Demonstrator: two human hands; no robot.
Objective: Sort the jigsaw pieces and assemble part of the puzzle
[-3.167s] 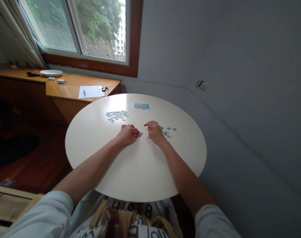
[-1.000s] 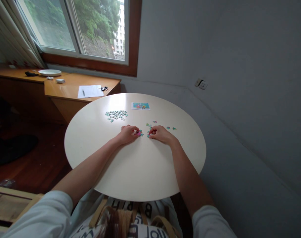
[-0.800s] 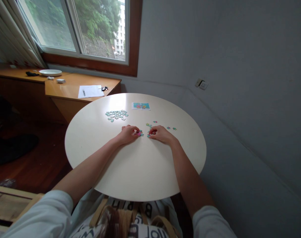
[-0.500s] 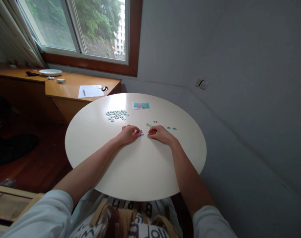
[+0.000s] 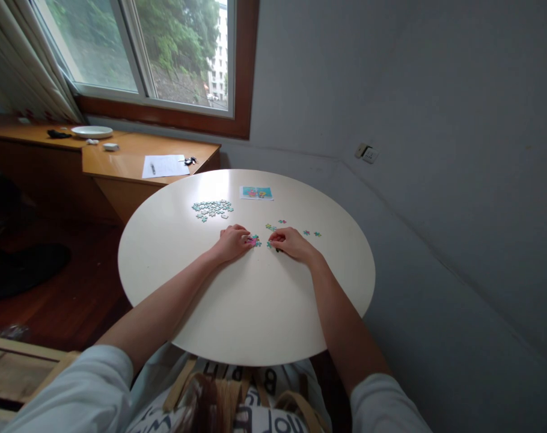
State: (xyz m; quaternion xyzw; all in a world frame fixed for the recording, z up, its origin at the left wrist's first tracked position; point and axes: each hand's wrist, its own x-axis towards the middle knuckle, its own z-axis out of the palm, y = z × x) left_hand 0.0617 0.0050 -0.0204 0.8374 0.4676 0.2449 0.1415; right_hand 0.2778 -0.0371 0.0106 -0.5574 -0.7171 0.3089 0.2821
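head view: white round table (image 5: 237, 313), both bare hands working near its middle.
left hand (image 5: 234, 243): fingers curled, tips at the edge of the pink-and-teal puzzle cluster (image 5: 256, 240); can't make out whether it pinches or only steadies it.
right hand (image 5: 292, 245): thumb and forefinger bent together at a teal puzzle piece (image 5: 269, 244); fingers hide the contact, so grip unclear.
puzzle cluster: between the hands, small gap to the teal piece; joints too small to read.
dark piece (image 5: 278, 251): peeks out just below the right hand.
loose pieces: two-tone group (image 5: 271, 227) and pink-teal one (image 5: 282, 221) beyond the right hand; two more (image 5: 306, 233) (image 5: 317, 234) off to its right.
pale puzzle pile (image 5: 213, 208): beyond the left hand, apart.
picture card (image 5: 256, 192): flat, far side.
risk, cluster: a sideways shove by the left fingertips could split weak joints.
risk, dark piece: right hand could drag it, being so near.
risk, fit: a forced or misturned tab could bend.
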